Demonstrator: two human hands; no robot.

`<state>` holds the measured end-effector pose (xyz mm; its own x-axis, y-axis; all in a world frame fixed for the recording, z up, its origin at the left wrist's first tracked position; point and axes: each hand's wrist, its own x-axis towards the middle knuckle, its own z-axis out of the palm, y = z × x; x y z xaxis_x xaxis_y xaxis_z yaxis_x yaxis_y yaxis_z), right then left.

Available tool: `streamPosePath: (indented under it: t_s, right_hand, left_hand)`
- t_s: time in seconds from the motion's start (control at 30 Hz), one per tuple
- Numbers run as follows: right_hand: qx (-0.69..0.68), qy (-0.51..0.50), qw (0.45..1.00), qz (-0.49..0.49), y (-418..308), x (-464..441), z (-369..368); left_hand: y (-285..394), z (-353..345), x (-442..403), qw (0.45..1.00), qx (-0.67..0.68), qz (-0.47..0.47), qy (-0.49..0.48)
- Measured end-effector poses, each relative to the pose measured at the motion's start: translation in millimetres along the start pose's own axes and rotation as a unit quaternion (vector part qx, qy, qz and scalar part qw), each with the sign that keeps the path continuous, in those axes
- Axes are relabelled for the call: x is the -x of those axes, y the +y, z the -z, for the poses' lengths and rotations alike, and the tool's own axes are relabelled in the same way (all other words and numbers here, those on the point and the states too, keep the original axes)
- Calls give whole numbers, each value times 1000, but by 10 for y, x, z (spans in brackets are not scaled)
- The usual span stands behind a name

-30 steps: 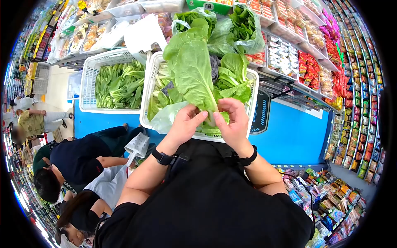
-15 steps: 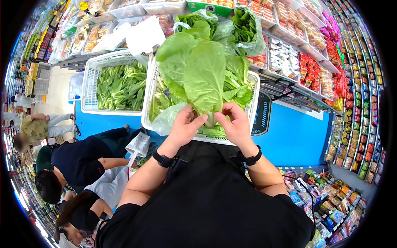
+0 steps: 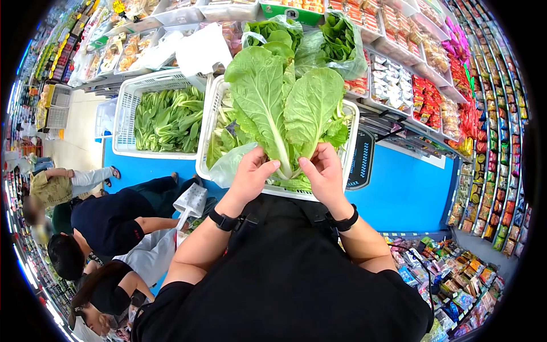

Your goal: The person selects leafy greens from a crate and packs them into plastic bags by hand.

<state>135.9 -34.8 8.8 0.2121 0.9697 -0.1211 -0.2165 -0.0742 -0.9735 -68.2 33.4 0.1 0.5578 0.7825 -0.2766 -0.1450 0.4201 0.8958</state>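
One head cam, fisheye, black surround. Looked forward and steeply down from the wearer's head: shirt [image 3: 279, 273] close at bottom centre, left hand [image 3: 251, 175] and right hand [image 3: 326, 175] mid-frame, shelves [image 3: 497, 142] farther off at right.

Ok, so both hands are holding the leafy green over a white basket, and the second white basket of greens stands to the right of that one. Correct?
Not quite: the second white basket stands to the left, as the head view shows. The left hand and right hand do hold the leafy green.
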Motion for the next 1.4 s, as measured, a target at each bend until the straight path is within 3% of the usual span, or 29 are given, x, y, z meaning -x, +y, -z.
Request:
streamPosePath:
  t_s: [0.37, 0.63, 0.83, 0.93, 1.07, 1.13, 1.17, 1.2, 1.27, 1.4]
  right_hand:
    - [2, -33, 999, 29, 52, 56, 35]
    - [-116, -30, 990, 71, 23, 131, -94]
    - [-79, -38, 995, 50, 116, 120, -81]
    - [-65, -38, 996, 49, 130, 99, -91]
    - [-10, -44, 998, 44, 105, 101, -48]
    - [244, -59, 960, 125, 3, 115, -36]
    - [261, -47, 939, 219, 26, 86, -60]
    - [261, -45, 939, 220, 5, 67, -89]
    - [287, -85, 890, 344, -94, 39, -152]
    - [323, -110, 861, 378, -191, 56, -274]
  left_hand:
    - [-33, -5, 18, 999, 38, -18, -5]
    - [-141, 40, -10, 996, 73, -8, 55]
    - [-223, 63, -16, 994, 93, -21, 55]
    - [-168, 73, -21, 997, 77, -20, -4]
    - [-119, -10, -35, 986, 162, -27, -9]
    - [-94, -10, -25, 982, 184, -21, -29]
    - [-65, -18, -4, 991, 120, -32, -45]
    - [-39, -24, 3, 996, 55, -43, -61]
    - [-59, -6, -31, 996, 45, -30, -68]
    - [-159, 20, -39, 994, 93, -40, -42]
